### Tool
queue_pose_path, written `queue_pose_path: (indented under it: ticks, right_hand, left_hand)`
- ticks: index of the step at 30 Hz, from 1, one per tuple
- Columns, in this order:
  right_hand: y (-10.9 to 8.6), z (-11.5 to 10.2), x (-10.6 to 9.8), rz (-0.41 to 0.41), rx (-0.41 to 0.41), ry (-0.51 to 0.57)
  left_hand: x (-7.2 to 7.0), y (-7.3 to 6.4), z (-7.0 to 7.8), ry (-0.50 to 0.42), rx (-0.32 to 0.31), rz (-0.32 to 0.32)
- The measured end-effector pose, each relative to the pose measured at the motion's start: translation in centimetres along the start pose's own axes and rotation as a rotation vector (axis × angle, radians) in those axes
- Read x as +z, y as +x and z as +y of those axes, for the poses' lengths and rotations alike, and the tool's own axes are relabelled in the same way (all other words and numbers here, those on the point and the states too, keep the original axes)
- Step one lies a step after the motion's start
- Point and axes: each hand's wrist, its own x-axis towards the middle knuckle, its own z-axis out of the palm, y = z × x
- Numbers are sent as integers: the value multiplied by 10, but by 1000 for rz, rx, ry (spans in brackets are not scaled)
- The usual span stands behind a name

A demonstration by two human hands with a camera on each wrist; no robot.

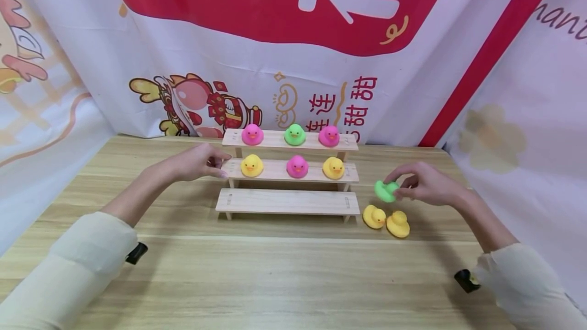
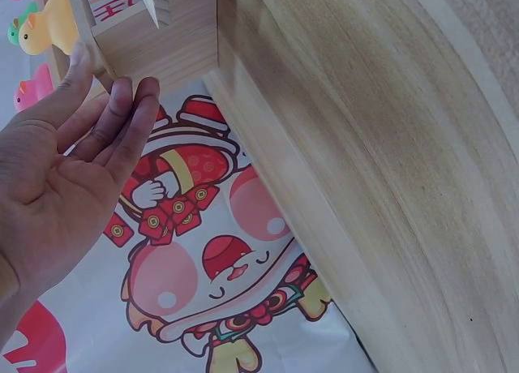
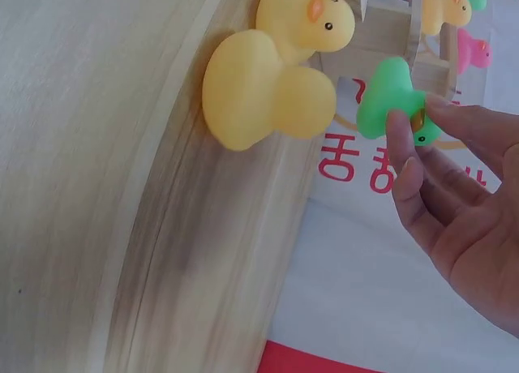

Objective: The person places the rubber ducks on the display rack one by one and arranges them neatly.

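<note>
My right hand (image 1: pixel 426 183) pinches a green rubber duck (image 1: pixel 386 191) between thumb and fingers, above the table to the right of a three-step wooden stand (image 1: pixel 288 201). In the right wrist view the green duck (image 3: pixel 388 97) is tilted, its head by the fingertips. Two yellow ducks (image 1: pixel 374 217) (image 1: pixel 398 224) sit on the table just below that hand. My left hand (image 1: pixel 198 162) grips the left end of the stand's middle step; in the left wrist view its thumb (image 2: pixel 77 69) lies against the board beside a yellow duck (image 2: pixel 50 24).
On the top step stand a pink duck (image 1: pixel 252 135), a green duck (image 1: pixel 295 135) and another pink duck (image 1: pixel 329 136). The middle step bears a yellow duck (image 1: pixel 251 166), a pink duck (image 1: pixel 297 166) and a yellow duck (image 1: pixel 333 168). A printed cloth (image 1: pixel 257 60) hangs behind the wooden table (image 1: pixel 275 279).
</note>
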Motion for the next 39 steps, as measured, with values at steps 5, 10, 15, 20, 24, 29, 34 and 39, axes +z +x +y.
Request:
queue_pose_path:
  ticks: [5, 10, 15, 20, 24, 29, 34, 39]
  right_hand:
    - [2, -5, 2, -17, -3, 22]
    - [5, -7, 4, -61, -16, 58]
    - [9, -7, 8, -118, -22, 110]
    - [12, -11, 11, -139, -47, 112]
    - [15, -17, 15, -144, -70, 106]
    - [20, -24, 19, -144, -130, 79]
    - [25, -31, 24, -147, -134, 59]
    - [31, -36, 27, -137, -134, 61]
  left_hand:
    - [0, 1, 1, 1, -2, 1]
    - [1, 1, 0, 7, -8, 1]
    - [1, 1, -1, 14, -10, 0]
    - [1, 0, 0, 16, -13, 2]
    - [1, 0, -1, 12, -9, 4]
    - [1, 0, -1, 3, -6, 4]
    - [1, 0, -2, -4, -6, 5]
    - [1, 0, -2, -5, -4, 8]
